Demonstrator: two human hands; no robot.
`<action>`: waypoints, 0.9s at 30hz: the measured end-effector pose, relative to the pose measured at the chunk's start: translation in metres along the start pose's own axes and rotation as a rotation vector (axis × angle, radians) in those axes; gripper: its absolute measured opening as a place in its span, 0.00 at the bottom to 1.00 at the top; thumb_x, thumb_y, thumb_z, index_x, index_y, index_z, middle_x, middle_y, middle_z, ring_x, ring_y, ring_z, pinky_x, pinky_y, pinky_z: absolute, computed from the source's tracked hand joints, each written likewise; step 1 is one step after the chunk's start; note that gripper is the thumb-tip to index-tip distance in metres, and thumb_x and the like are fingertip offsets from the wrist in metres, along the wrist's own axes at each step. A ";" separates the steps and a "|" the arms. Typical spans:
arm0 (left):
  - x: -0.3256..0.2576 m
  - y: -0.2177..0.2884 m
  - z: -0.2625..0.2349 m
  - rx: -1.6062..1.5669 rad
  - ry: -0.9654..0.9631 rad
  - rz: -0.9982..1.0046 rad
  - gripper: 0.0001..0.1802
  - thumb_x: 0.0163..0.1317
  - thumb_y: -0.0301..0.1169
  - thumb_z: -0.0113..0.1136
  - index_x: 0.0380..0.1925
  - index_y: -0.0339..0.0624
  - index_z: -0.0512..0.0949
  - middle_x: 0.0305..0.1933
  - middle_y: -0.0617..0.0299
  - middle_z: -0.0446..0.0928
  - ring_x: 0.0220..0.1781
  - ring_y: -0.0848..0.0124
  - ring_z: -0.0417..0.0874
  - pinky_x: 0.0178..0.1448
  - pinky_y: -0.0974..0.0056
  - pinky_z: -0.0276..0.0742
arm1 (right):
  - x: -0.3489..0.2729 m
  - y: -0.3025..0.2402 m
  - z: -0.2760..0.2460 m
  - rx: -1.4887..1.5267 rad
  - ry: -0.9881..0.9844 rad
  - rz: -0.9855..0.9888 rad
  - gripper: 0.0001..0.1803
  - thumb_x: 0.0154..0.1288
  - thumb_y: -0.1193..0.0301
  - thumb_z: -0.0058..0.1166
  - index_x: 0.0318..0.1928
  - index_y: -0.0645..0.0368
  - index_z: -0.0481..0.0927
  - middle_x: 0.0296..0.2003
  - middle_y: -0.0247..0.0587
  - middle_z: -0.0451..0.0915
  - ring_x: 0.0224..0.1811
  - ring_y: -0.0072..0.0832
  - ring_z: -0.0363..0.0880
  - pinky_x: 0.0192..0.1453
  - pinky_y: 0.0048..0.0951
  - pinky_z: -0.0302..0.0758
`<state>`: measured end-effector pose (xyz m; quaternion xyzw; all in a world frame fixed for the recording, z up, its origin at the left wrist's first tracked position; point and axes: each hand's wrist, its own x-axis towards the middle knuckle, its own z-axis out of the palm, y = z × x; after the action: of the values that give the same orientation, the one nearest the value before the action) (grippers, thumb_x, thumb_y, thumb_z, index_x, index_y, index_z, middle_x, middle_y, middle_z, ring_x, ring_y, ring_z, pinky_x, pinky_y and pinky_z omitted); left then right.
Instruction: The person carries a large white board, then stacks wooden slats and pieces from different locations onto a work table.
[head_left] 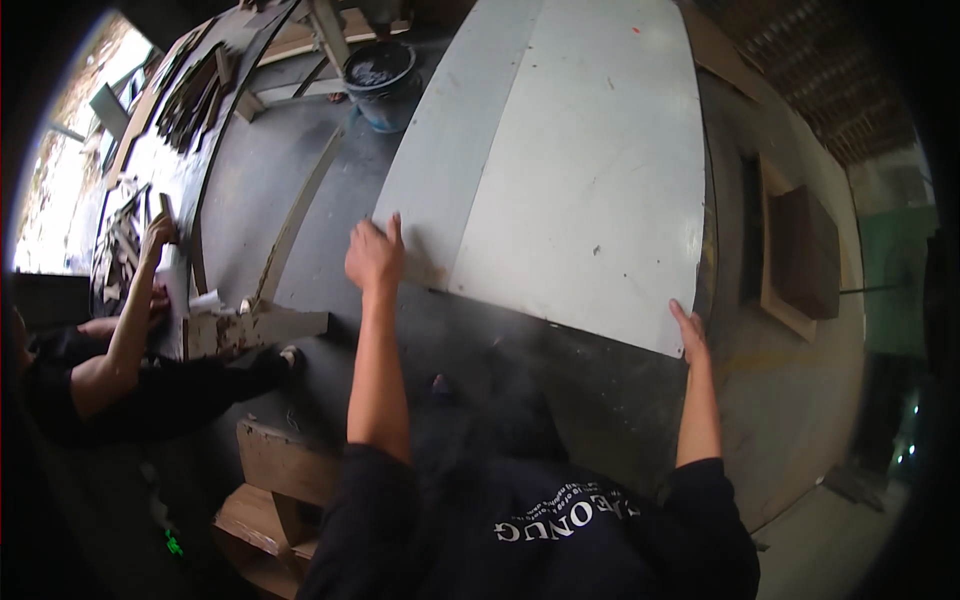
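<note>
Head view, large pale panel extending forward, near corners at the fingers, dark bucket outside its left edge, left hand at near-left corner, fingers curled, thumb raised, grip indeterminable, right hand pinching near-right corner, thumb uppermost, remaining fingers mostly hidden.

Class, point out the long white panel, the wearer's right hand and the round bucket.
White panel point(585, 190): head view, middle of its broad face.
Right hand point(694, 338): head view, middle of the hand.
Bucket point(390, 108): head view, outer wall.
</note>
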<state>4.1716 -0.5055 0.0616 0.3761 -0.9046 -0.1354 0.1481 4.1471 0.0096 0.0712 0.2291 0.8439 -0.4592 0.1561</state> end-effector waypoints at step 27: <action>-0.336 -0.239 -0.124 -0.280 0.272 -0.231 0.12 0.56 0.30 0.47 0.38 0.36 0.71 0.37 0.51 0.70 0.42 0.55 0.70 0.46 0.56 0.65 | -0.229 0.180 0.002 0.034 -0.194 -0.326 0.26 0.45 0.61 0.64 0.41 0.65 0.75 0.35 0.40 0.79 0.36 0.27 0.76 0.44 0.29 0.72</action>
<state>4.5966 -0.4421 0.0344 0.4678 -0.7996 -0.2235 0.3031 4.4359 0.0378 0.0522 0.0464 0.8429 -0.5127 0.1564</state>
